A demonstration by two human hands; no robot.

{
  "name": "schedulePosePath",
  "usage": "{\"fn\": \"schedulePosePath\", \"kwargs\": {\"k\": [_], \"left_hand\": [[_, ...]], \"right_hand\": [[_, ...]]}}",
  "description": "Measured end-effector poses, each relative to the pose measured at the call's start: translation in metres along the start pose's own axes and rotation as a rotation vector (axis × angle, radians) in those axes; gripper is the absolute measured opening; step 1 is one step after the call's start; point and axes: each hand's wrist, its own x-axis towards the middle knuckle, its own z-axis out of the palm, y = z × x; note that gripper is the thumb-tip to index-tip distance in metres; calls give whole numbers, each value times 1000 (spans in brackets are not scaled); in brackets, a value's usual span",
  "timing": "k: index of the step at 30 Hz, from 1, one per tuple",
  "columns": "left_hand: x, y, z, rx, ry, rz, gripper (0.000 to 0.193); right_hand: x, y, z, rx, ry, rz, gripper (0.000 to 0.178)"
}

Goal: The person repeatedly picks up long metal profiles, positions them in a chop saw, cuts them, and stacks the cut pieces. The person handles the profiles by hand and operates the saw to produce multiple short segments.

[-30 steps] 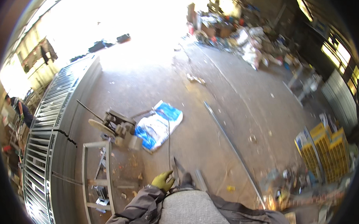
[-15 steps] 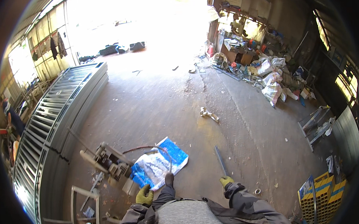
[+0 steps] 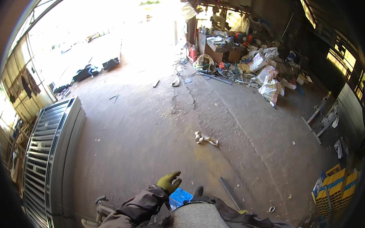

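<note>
My left hand [image 3: 169,182], in a yellow-green work glove, reaches forward with its fingers apart and nothing in them. Below it on the floor lies a blue and white plastic sheet [image 3: 180,197], mostly covered by my arm and body. Just a sliver of my right hand [image 3: 243,211] shows at my right side, gloved in the same colour. It grips the near end of a long, thin grey metal bar [image 3: 230,192], which points forward and slightly left. The sleeve hides the rest of that hand. A dark shoe [image 3: 199,191] shows between the sheet and the bar.
Stacked metal barrier panels [image 3: 43,155] stand along the left. A machine [image 3: 101,209] is partly behind my left arm. Crumpled scrap [image 3: 206,139] lies ahead on the floor. Sacks and clutter [image 3: 270,87] fill the far right; yellow stacked tubes [image 3: 336,189] stand near right.
My left hand has risen and swung forward to the right, across the sheet. The right hand, with the bar, is lower in view. The whole view has shifted, and my foot has moved.
</note>
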Motion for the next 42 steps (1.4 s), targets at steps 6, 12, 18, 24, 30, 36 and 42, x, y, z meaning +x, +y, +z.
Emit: {"fn": "schedulePosePath", "kwargs": {"k": [6,12,18,24,30,36,42], "left_hand": [[225,-49,10,-93,131,-135,63],[411,-78,-35,-521,461,-364,58],[646,-133,-70,-520,490,-324,54],[952,-155,-132,-587,369,-357,56],[1246,-93,-252,-174,63,-115,60],[1467,-113,-271,-111,46,-79,56],[1642,-135,-256,-577,340,-379,52]], "right_hand": [[213,-179,-122,-130,-52,-38,53],[417,-355,-339,-157,8,-72,57],[639,-599,-539,22,345,-298,57],[759,-752,-563,84,184,-221,58],[837,-782,-647,158,65,-56,61],[951,-819,-725,-46,-4,37,60],[1151,-965,-874,-103,3,-5,56]]}}
